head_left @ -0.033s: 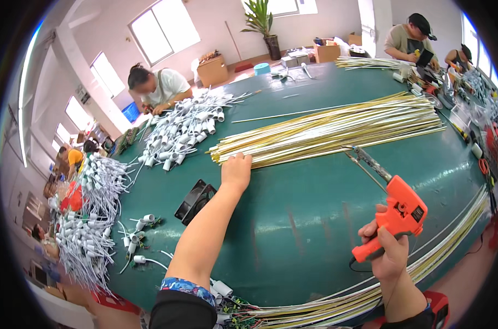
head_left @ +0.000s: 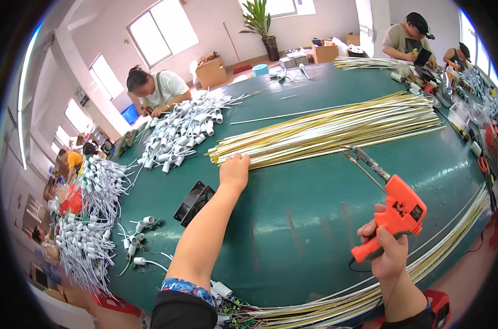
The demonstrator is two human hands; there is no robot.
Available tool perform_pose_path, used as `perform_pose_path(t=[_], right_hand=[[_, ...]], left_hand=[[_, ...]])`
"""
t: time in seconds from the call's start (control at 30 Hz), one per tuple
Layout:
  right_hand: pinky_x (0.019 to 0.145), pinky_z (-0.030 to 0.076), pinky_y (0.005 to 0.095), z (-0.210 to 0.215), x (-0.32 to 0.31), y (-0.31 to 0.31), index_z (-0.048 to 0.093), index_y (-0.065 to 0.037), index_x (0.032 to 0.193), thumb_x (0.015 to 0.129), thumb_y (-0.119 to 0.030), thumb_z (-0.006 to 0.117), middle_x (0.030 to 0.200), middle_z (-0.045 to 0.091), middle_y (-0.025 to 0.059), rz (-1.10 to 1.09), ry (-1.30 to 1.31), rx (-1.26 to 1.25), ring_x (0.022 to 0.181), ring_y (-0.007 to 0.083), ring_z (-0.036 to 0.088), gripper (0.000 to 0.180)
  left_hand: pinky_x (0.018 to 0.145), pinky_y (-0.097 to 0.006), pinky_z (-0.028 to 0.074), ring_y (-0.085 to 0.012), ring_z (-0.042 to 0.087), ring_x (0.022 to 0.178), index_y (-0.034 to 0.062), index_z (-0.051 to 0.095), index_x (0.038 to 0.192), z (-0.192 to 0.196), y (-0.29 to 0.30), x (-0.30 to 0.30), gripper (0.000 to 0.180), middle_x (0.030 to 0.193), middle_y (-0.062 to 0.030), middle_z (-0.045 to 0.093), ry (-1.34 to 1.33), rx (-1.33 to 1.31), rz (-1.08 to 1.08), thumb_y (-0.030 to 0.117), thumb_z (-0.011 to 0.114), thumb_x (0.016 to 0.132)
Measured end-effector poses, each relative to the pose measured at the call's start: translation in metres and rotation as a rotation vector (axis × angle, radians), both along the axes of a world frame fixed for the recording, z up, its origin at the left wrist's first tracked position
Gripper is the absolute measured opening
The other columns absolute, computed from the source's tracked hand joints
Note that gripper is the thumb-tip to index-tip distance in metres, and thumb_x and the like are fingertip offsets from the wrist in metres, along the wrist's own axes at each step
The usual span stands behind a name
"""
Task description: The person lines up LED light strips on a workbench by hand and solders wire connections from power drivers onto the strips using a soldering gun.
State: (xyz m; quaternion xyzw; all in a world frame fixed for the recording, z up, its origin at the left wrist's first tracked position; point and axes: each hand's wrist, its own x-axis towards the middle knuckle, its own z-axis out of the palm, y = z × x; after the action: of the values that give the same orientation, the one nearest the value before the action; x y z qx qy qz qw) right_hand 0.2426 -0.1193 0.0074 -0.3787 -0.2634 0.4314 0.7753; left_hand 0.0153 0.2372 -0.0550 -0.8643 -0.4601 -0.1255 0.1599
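Note:
My right hand (head_left: 390, 252) is wrapped round the handle of an orange-red soldering gun (head_left: 403, 204). Its metal barrel and thin feed tube point up and left, the tip close to the near edge of a bundle of thin yellow and white strips (head_left: 336, 129). The bundle lies across the middle of the green table. At its left end, my left hand (head_left: 234, 172) has curled fingers pressed on the nearest strips; the fingertips are partly hidden. A black square fan (head_left: 194, 203) stands just left of my left forearm.
White lamp sockets with wires (head_left: 178, 134) are heaped at the left, with more along the table's left edge (head_left: 87, 236). Another strip bundle (head_left: 336, 308) curves along the near edge. Tools and cables (head_left: 473, 131) crowd the right side. Co-workers sit at the far side.
The whole view has shifted very slightly. Both hands, the soldering gun and the strips keep their places.

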Motion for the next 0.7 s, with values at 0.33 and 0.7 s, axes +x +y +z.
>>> perform_pose_path(t=[0.33, 0.7], right_hand=[[0.078, 0.047, 0.0317, 0.007, 0.005, -0.007, 0.043, 0.0, 0.129, 0.084, -0.007, 0.061, 0.09, 0.067, 0.0096, 0.012, 0.038, -0.098, 0.081, 0.0153, 0.058, 0.049], [0.076, 0.047, 0.0333, 0.003, 0.009, -0.006, 0.045, -0.002, 0.128, 0.085, -0.009, 0.062, 0.089, 0.067, 0.0114, 0.032, -0.004, -0.172, 0.088, 0.0191, 0.061, 0.047]], left_hand=[[0.094, -0.052, 0.043, -0.0377, 0.043, 0.123, 0.0077, 0.049, 0.126, 0.018, -0.023, 0.032, 0.063, 0.13, -0.0193, 0.045, -0.155, -0.274, 0.38, 0.046, 0.067, 0.08], [0.102, -0.048, 0.039, -0.0471, 0.04, 0.123, 0.0003, 0.026, 0.14, 0.003, -0.017, 0.022, 0.1, 0.138, -0.0281, 0.031, -0.419, -0.426, 0.504, 0.054, 0.074, 0.07]])
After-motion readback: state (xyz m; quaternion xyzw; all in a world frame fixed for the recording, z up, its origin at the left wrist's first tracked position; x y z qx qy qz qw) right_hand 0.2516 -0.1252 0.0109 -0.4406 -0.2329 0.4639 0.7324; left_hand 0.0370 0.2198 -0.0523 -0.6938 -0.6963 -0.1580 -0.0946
